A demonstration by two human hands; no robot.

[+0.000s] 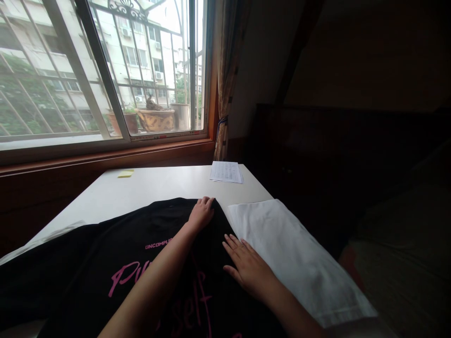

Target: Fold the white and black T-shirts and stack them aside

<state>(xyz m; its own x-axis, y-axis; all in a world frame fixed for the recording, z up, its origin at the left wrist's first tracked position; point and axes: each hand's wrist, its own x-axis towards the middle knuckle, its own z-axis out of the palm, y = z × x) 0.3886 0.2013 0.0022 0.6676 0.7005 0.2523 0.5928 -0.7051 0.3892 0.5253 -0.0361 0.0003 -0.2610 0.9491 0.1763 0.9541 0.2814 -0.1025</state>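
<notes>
A black shirt (116, 234) with pink lettering lies spread over the white table (158, 180), one sleeve stretching out to the left. At its far right corner, near the shoulder, my left hand (201, 212) is closed on the fabric with the fingers bent together. My right hand (248, 265) rests flat on the shirt's right side, fingers extended and slightly apart. Beside it lies a white cloth (292, 249), reaching from the table's right edge towards me. My left forearm hides part of the lettering.
Printed papers (226, 172) lie at the table's far right corner, and yellow sticky notes (126, 173) at the far left. Some whitish material (66, 228) shows behind the shirt's left sleeve. Beyond the table are a barred window (148, 70) and a tied curtain (222, 126).
</notes>
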